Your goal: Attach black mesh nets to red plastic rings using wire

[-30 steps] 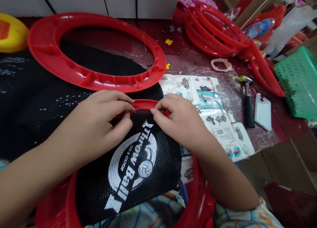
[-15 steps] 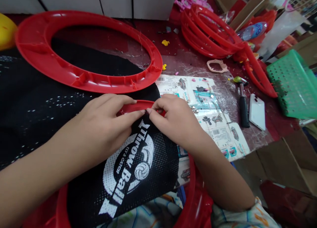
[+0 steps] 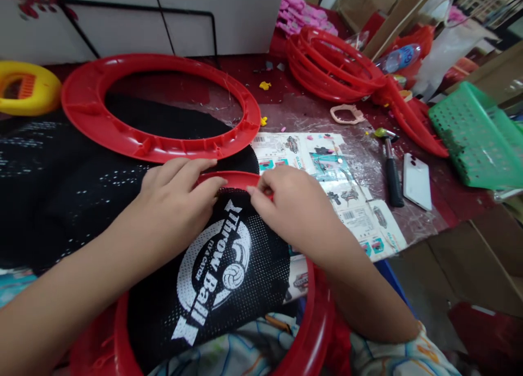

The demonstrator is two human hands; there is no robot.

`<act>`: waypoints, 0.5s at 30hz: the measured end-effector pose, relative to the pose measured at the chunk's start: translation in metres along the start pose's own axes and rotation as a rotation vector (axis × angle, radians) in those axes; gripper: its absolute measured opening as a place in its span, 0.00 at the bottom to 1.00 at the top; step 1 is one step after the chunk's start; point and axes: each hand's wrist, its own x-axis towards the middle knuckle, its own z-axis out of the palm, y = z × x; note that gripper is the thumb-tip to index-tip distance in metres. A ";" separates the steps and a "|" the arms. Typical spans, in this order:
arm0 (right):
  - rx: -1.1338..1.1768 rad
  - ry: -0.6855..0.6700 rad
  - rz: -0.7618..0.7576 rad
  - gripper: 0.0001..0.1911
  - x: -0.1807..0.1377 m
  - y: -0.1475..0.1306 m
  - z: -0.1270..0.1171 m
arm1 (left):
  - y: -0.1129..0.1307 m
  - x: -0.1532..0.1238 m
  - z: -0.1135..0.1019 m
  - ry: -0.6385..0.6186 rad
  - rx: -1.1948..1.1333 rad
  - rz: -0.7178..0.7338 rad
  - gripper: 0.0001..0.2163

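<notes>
A black mesh net (image 3: 265,245) printed "Throw Ball" in white lies across a red plastic ring (image 3: 316,310) at the front, near my lap. My left hand (image 3: 175,201) is closed over the ring's far rim, its thumb by the net's upper edge. Beside it, my right hand (image 3: 294,207) grips the same rim with curled fingers, thumb at the mesh edge. A short stretch of rim and net edge shows between the thumbs. The fingertips behind the rim are partly hidden.
Another red ring (image 3: 159,150) lies on black mesh (image 3: 69,190) beyond my hands. Printed card (image 3: 384,229) covers part of the table. To the right are a hammer (image 3: 393,174), a white phone (image 3: 417,181), a green basket (image 3: 474,136) and stacked red rings (image 3: 335,82). A yellow plastic piece (image 3: 44,87) sits left.
My thumbs have moved apart along the net's edge, showing more of the red rim. The view has shifted, and more of the yellow piece shows at left.
</notes>
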 end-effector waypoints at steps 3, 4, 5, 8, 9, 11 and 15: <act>-0.092 -0.176 -0.054 0.15 -0.022 -0.004 -0.009 | -0.001 0.004 -0.003 -0.042 -0.064 0.002 0.13; -0.111 -0.214 -0.073 0.14 -0.028 -0.005 -0.008 | -0.002 0.004 -0.004 -0.062 -0.078 0.010 0.13; -0.127 -0.227 -0.085 0.13 -0.032 -0.006 -0.005 | -0.003 0.004 -0.006 -0.075 -0.080 0.013 0.13; -0.173 -0.190 -0.092 0.11 -0.034 -0.007 0.009 | -0.007 0.000 -0.016 -0.123 -0.060 -0.018 0.12; -0.182 -0.175 -0.096 0.11 -0.032 -0.007 0.014 | -0.007 -0.004 -0.020 -0.155 -0.039 -0.041 0.12; -0.180 -0.132 -0.110 0.11 -0.025 -0.010 0.022 | -0.006 -0.013 -0.028 -0.217 0.014 -0.093 0.12; -0.081 -0.040 -0.188 0.13 -0.009 -0.019 0.030 | 0.004 -0.035 -0.041 -0.226 0.048 -0.195 0.15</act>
